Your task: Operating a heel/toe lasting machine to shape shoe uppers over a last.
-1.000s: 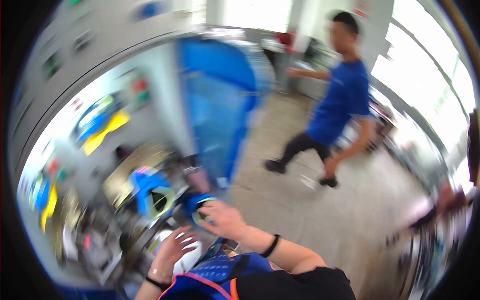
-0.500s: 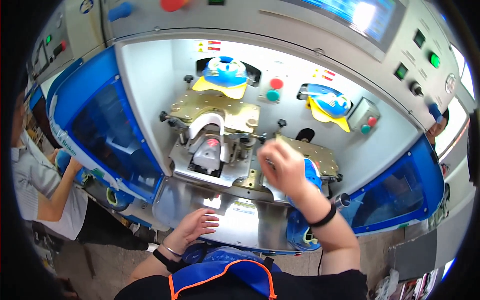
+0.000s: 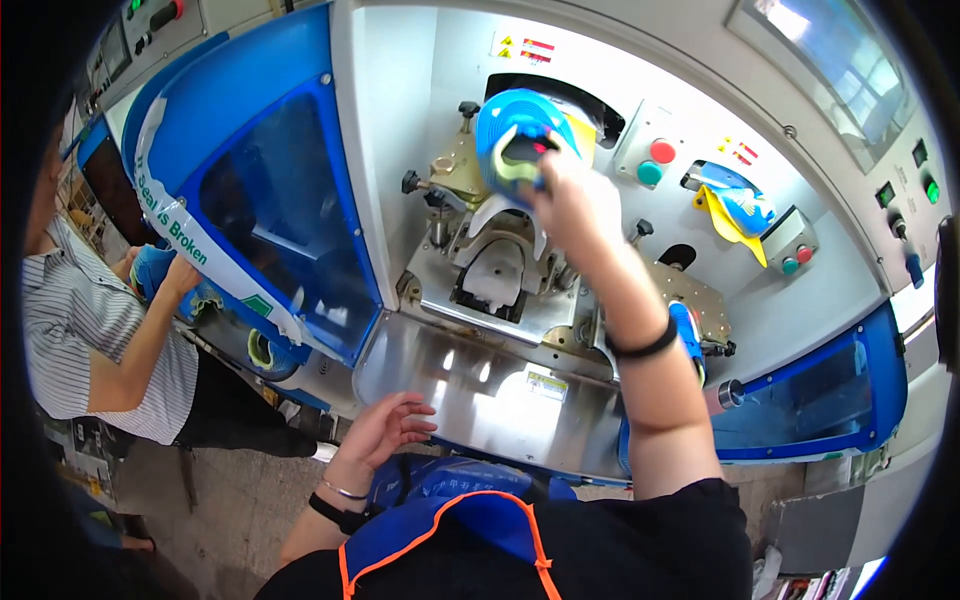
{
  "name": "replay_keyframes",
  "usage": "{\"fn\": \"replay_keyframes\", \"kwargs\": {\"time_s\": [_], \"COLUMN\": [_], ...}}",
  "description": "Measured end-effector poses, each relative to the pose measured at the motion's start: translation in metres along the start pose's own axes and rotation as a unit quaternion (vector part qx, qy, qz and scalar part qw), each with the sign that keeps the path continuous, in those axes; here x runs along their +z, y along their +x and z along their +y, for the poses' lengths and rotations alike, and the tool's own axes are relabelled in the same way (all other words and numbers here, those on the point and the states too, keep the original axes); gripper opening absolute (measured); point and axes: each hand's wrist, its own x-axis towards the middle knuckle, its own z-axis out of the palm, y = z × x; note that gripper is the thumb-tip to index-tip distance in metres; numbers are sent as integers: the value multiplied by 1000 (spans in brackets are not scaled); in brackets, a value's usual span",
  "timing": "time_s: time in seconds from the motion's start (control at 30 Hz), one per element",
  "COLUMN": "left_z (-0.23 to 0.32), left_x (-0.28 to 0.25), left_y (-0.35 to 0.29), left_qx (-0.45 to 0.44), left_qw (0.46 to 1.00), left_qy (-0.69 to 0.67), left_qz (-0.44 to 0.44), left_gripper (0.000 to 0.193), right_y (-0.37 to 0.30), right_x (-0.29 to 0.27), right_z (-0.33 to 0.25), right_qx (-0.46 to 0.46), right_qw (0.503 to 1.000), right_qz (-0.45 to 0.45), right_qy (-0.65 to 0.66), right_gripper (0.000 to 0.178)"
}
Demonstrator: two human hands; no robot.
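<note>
My right hand [image 3: 578, 200] reaches into the lit machine bay, closed on the edge of a blue shoe upper [image 3: 515, 112] with a pale green collar. The upper is tilted in front of the left rear opening, and a yellow part shows behind it. Below it lies a pale foot-shaped mould [image 3: 494, 275] with a white curved clamp pad [image 3: 490, 213] behind it. My left hand [image 3: 390, 430] hovers by the front edge of the metal shelf [image 3: 480, 390], fingers spread, holding nothing.
A second blue and yellow upper [image 3: 748, 212] sits at the right rear opening. Another blue shoe [image 3: 686, 335] is partly hidden behind my right forearm. Button boxes [image 3: 650, 150] stand on the back wall. Blue-framed doors [image 3: 290, 190] flank the bay. At left, a person [image 3: 110, 330] handles a blue shoe.
My right hand has moved from the middle of the bay to the left rear upper and taken hold of it. The upper has turned and tilted. My left hand stays nearly in place.
</note>
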Motion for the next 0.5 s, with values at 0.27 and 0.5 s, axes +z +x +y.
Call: {"fn": "replay_keyframes", "kwargs": {"time_s": [0.27, 0.5], "left_z": [26, 51], "left_x": [48, 69], "left_y": [58, 108], "left_qx": [23, 3], "left_qw": [995, 990], "left_qy": [34, -27], "left_qz": [-87, -140], "left_gripper": [44, 48], "right_y": [-203, -155], "right_x": [27, 30], "right_z": [-114, -90], "right_qx": [77, 63], "right_qw": [984, 993], "right_qz": [-58, 11], "right_qy": [150, 102], "right_gripper": [25, 43]}}
